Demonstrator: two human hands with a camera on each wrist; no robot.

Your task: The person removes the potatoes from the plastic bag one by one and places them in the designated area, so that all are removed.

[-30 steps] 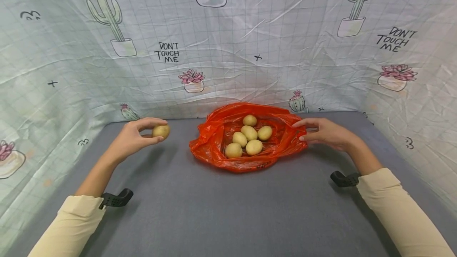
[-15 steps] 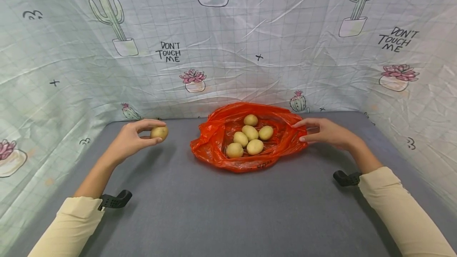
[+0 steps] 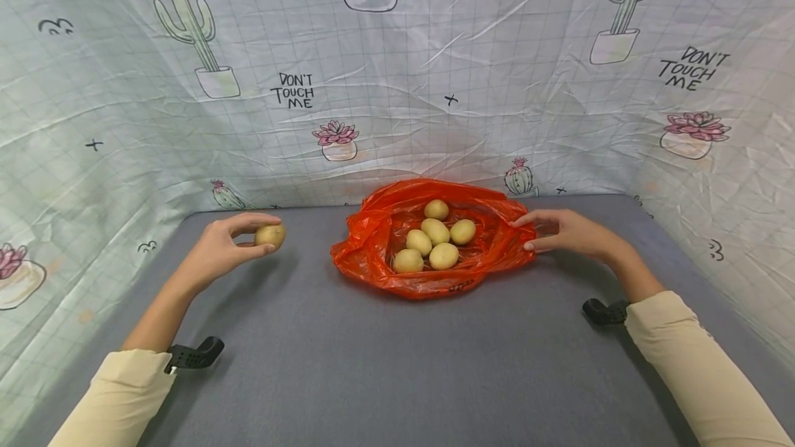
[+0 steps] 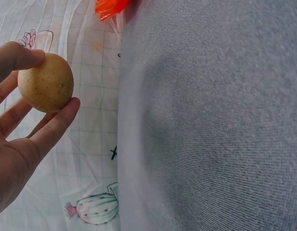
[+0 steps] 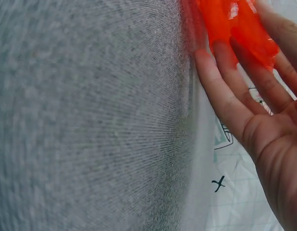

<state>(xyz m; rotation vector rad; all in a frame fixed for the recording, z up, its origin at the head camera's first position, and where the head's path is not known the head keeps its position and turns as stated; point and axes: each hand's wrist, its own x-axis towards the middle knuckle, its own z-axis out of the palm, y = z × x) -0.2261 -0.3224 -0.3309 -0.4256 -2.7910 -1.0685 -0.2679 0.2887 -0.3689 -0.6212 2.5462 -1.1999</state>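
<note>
In the head view, my left hand (image 3: 214, 250) pinches a small round potato (image 3: 270, 236) between thumb and fingertips, held above the table left of the bag. The left wrist view shows that potato (image 4: 46, 83) close up, smooth and pale yellow. An orange-red plastic bag (image 3: 366, 250) lies spread with its mouth facing up, several potatoes (image 3: 435, 230) loose inside it. My right hand (image 3: 574, 233) holds the bag's right edge between thumb and fingers. In the right wrist view, the crumpled bag (image 5: 254, 36) sits between the thumb and fingers of that hand.
A grey cloth-covered table (image 3: 397, 364) lies under everything. Behind it and at both sides hangs a pale curtain (image 3: 397, 88) printed with cacti. Each wrist wears a black camera mount, the left mount (image 3: 195, 354) and the right mount (image 3: 602, 312).
My left hand has drifted slightly left and down with the potato, a little farther from the bag. The right hand stays nearly still at the bag's edge.
</note>
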